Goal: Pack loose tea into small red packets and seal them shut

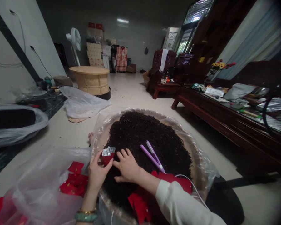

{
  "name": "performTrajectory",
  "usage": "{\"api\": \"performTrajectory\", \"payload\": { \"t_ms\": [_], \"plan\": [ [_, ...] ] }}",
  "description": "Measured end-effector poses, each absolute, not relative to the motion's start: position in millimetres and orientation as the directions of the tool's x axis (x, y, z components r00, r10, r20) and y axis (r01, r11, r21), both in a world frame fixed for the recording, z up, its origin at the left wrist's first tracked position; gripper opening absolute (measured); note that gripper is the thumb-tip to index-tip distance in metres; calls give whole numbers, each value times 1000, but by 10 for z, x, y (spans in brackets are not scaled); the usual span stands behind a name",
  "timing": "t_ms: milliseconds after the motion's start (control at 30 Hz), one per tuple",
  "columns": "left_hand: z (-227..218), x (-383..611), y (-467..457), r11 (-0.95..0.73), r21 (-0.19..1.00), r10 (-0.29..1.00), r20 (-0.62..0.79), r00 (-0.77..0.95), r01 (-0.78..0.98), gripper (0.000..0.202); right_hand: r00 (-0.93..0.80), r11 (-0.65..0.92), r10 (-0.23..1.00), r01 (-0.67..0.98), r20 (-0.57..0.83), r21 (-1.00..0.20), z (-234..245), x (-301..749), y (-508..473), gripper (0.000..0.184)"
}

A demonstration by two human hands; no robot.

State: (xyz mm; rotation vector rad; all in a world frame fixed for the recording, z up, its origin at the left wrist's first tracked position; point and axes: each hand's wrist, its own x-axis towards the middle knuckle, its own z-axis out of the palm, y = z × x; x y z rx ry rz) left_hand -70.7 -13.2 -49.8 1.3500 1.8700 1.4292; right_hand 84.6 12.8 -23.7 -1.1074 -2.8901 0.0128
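My left hand (97, 171) pinches a small red foil packet (106, 158), its silver inner side showing at the top. Close to its right, my right hand (127, 165) is spread over a heap of dark dried tea leaves (140, 131), its fingers apart with nothing seen in them. Whether the fingertips touch the leaves is hard to tell. The leaves fill a round basket (196, 150) lined with clear plastic. On the heap lies a purple hand-held sealer like a hair straightener (152, 157), its jaws apart and its white cord trailing right. Red packets (140, 203) lie under my right forearm.
Left of the basket, a clear plastic bag (46, 187) holds several red packets (75, 184). Another plastic-lined container (39, 123) stands far left. A long dark wooden table (215, 115) with clutter runs along the right. Further back are a round woven stand (91, 82) and a fan (75, 39).
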Motion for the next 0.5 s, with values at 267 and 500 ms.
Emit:
{"api": "performTrajectory", "payload": {
  "t_ms": [267,500],
  "plan": [
    [-623,-641,-118,-60,863,905,259,-337,502,57,-543,544,839,838,39,-34,-65,1017,136,45],
    [-602,-569,-144,-107,857,921,276,-274,504,52,-526,522,842,851,-120,-61,38,1052,78,47]
  ]
}}
